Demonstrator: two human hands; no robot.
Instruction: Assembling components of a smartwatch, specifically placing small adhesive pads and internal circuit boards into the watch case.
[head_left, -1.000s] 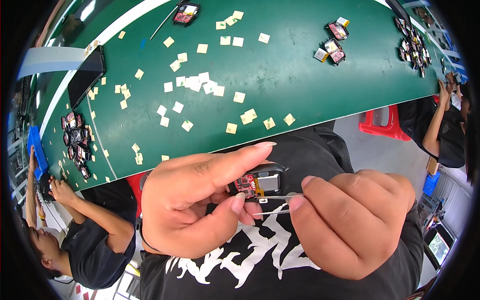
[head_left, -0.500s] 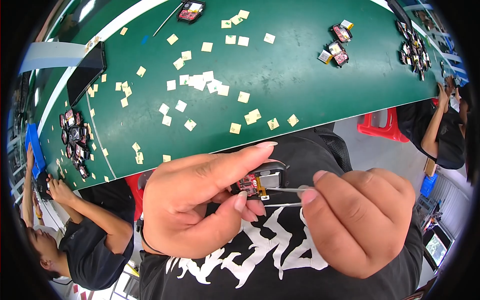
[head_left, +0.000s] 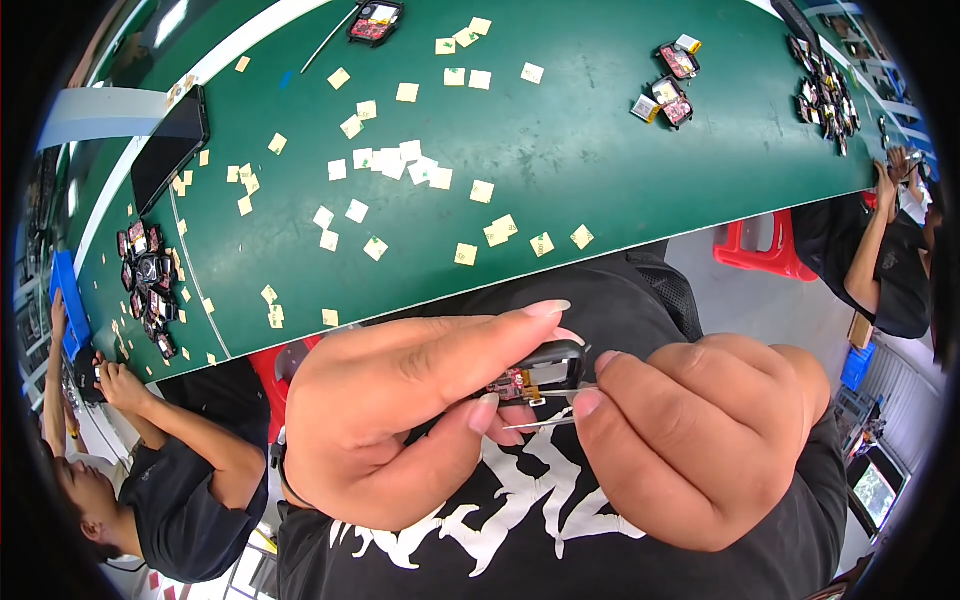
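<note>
My left hand [head_left: 385,415] grips a small black electronic device housing [head_left: 566,352] between thumb and fingers, above my lap. Inside the housing shows a red circuit board [head_left: 511,383] with a gold-coloured flex strip at its edge; my fingers cover part of it. In my right hand [head_left: 700,440] is a pair of thin metal tweezers [head_left: 545,424], pinched between thumb and forefinger. One tweezer arm reaches the flex strip at the housing's edge, while the other stands apart below. Whether the tips touch the strip, I cannot tell.
On the green table [head_left: 570,170] lie many scattered yellowish square stickers [head_left: 466,254]. Similar opened devices [head_left: 672,102] sit at the right, with clusters at both ends. A black flat panel [head_left: 172,150] lies left. Co-workers sit on both sides; a red stool [head_left: 765,247] stands right.
My left hand has tilted the housing, so less of its inside shows, and shifted it slightly right. My right hand has come a little left with the tweezers.
</note>
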